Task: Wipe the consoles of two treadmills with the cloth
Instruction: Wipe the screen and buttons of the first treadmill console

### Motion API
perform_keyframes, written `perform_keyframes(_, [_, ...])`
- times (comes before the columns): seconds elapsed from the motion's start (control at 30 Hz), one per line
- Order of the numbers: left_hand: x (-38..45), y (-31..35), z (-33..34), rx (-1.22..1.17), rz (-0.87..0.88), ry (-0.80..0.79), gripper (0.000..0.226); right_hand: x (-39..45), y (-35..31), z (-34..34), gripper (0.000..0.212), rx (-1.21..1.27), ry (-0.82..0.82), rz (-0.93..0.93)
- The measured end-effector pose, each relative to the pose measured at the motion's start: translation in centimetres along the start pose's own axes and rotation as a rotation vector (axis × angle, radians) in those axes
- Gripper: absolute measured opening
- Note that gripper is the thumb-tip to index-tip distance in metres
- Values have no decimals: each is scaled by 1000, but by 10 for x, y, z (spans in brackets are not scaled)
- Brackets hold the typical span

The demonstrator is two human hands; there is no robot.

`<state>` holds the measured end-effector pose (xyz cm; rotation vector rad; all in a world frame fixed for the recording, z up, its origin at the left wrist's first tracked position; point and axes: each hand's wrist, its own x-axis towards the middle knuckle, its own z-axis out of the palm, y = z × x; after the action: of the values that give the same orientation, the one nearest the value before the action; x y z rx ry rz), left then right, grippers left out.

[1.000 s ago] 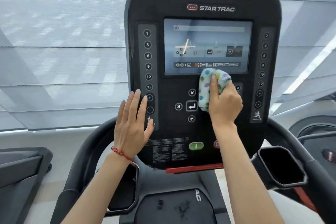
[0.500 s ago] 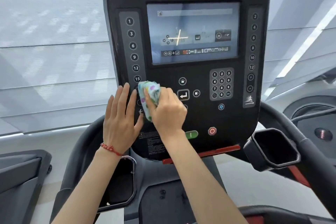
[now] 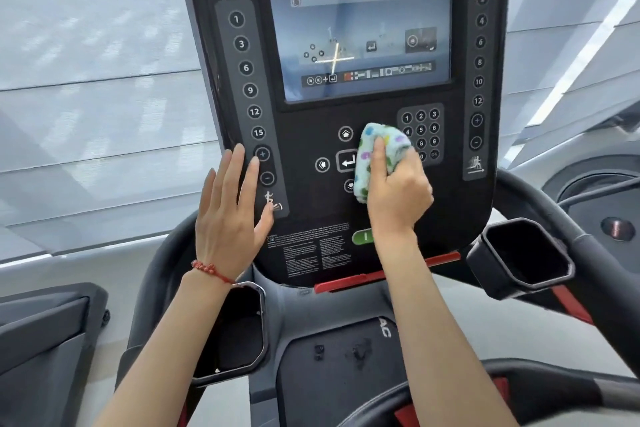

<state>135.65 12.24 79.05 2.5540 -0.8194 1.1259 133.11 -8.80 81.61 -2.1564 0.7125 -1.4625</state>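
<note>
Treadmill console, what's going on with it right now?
A person is wiping the treadmill console. The right hand grips a bunched spotted cloth pressed against the panel just right of the enter key, below the screen. The left hand lies flat, fingers straight, on the console's left edge beside the plus and minus buttons.

Bright, even daylight, diffused through the pale blinds [image 3: 97, 62] behind the console [image 3: 346, 218]. Soft reflections wash over the screen [image 3: 360, 35], greying its graphics; a white cross-shaped glint sits at its lower left. Shadows faint. Console lettering mostly sharp, small warning print below the buttons unreadable. Wide-angle bowing bends the console's sides and the handrail [image 3: 588, 253] to its right. Bright light strip at upper right.
</note>
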Motion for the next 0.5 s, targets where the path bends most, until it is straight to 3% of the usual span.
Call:
perform_keyframes(0.27, [-4,-8,-4,0,40,-39,54,-83,-43,14,49,65,-154,-327])
perform_keyframes(0.4, [-6,-9,-5,-11,50,-45,53,-67,-25,12,50,32,-124,-366])
perform_keyframes(0.5, [-7,-8,-5,-5,44,-32,53,-46,2,4,57,-17,-34,-252])
